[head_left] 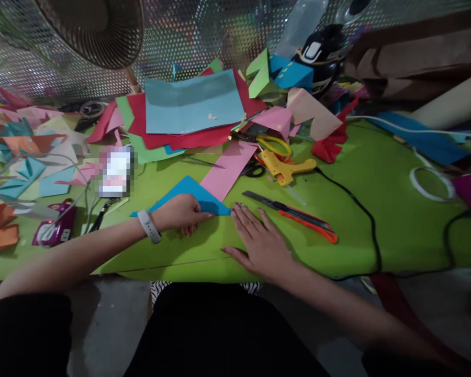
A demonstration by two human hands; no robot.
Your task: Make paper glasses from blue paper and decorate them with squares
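Note:
A blue paper folded into a flat triangle (188, 188) lies on the green table (353, 209), its long edge toward me. My left hand (180, 212), with a pale watch on the wrist, rests on the paper's lower edge; its fingers are curled, thumb pointing right, and nothing else shows in it. My right hand (259, 241) lies flat with fingers spread, its fingertips at the triangle's right corner. A pink paper strip (227, 170) lies behind the triangle. Right of my right hand is an orange and black box cutter (294, 212).
A yellow glue gun (284, 167) with a black cord and scissors (253, 168) lie beyond the cutter. Stacked coloured sheets (192, 104) are at the back. A phone (116, 172), a purple device (55, 224) and folded papers (25, 175) are at left; a fan (94, 26) stands behind.

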